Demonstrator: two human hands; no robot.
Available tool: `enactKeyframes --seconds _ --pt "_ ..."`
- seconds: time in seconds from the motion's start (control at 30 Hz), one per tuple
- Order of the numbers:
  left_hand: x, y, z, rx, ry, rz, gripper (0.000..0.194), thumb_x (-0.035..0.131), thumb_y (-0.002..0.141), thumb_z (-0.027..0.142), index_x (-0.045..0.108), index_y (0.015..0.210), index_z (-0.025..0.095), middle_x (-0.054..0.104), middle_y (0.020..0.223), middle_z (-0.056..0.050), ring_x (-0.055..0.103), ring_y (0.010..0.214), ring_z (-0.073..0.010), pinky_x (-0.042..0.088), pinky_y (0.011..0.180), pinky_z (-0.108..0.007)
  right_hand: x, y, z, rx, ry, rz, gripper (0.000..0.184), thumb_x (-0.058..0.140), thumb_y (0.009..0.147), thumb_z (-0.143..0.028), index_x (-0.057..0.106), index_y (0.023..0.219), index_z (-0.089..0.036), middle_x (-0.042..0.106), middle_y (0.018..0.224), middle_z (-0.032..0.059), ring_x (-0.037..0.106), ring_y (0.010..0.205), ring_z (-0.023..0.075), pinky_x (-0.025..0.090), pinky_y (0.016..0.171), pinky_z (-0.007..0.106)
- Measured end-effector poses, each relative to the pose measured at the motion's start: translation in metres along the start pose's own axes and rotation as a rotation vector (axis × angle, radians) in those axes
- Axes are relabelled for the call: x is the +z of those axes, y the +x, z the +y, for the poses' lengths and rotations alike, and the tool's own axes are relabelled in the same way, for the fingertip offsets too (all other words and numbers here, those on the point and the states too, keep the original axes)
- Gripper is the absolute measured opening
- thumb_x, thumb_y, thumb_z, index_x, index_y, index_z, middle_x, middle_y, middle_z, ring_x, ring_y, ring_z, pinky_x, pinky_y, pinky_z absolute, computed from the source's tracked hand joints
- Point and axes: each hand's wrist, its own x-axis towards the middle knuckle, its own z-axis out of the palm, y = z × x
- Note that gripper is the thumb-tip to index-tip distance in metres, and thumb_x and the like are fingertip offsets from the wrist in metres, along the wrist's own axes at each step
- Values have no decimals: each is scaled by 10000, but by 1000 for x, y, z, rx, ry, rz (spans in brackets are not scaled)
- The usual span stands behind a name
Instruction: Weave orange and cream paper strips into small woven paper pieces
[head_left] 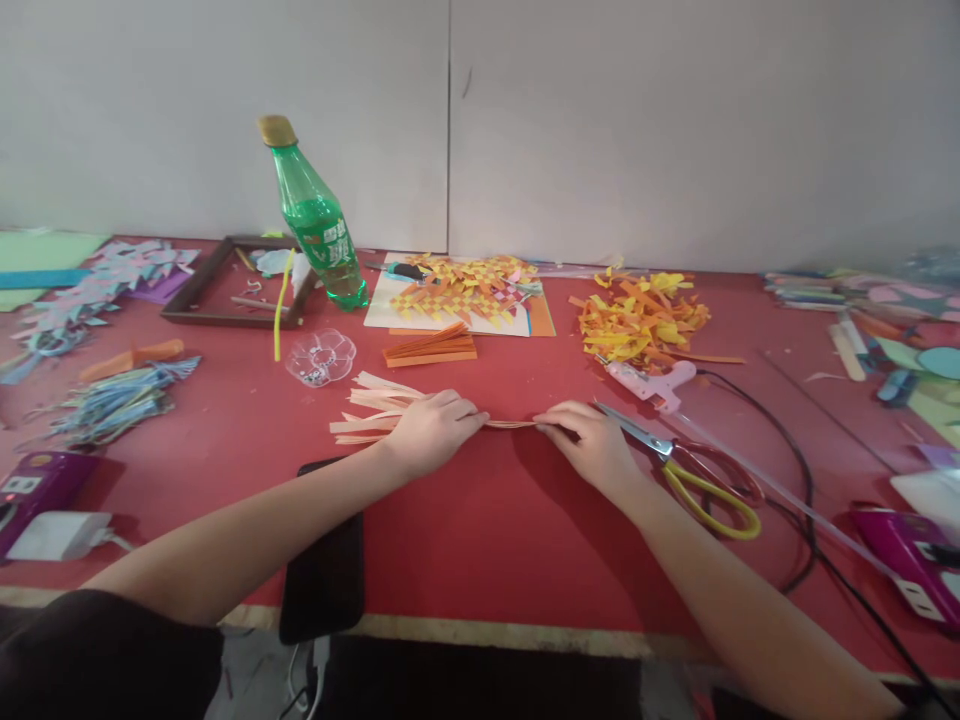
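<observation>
My left hand (433, 432) is closed on a bundle of thin peach paper strips (377, 402), whose loose ends fan out to its left on the red table. My right hand (589, 440) pinches the other end of the same strips, which stretch taut between both hands. Just right of my right hand lie scissors (667, 450) with one yellow and one red handle loop. A pink glue gun (654, 384) rests behind them. Beyond my hands lies a stack of orange paper strips (431, 347).
A green bottle (319, 225) stands tilted in view beside a dark frame (225, 318). Woven yellow paper (469, 290) and a heap of orange-yellow pieces (641, 318) lie behind. A phone (324, 565) overhangs the front edge. Black cables (806, 480) run at right.
</observation>
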Motion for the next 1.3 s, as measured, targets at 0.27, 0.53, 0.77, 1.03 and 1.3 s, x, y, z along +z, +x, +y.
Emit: enactKeyframes --seconds 0.27,0.53,0.77,1.03,1.3 --pt "-6 -16 -24 -7 78 -34 283 427 964 173 648 1142 189 666 950 -59 581 808 -165 489 683 -272 0 -1 2 -31 -15 4 186 548 915 -246 721 856 -214 730 850 64 694 767 194 565 721 327" --pt "-22 -49 -54 -2 80 -43 286 405 990 252 676 1080 236 652 892 -39 575 791 -135 457 647 -227 -1 -1 3 -13 -15 6 172 564 907 -254 725 854 -223 736 854 55 696 771 190 563 728 327" --pt "-43 -59 -65 2 184 -122 316 427 981 333 665 1120 178 684 879 -64 605 775 -168 480 672 -277 1 -2 3 -18 -18 -4 161 571 905 -234 719 843 -219 731 857 55 695 767 188 558 715 315" --pt "-35 -28 -23 39 53 40 264 472 955 236 635 1156 185 698 1070 -75 617 948 -201 506 842 -343 0 -2 4 -11 -14 -21 164 567 910 -254 720 866 -215 732 875 59 694 787 195 553 728 320" --pt "-14 -1 0 6 -57 71 241 438 958 175 653 1066 155 707 998 -63 610 867 -185 512 797 -322 0 -1 3 -37 -2 -10 181 556 918 -262 719 870 -201 731 868 68 692 787 194 558 734 324"
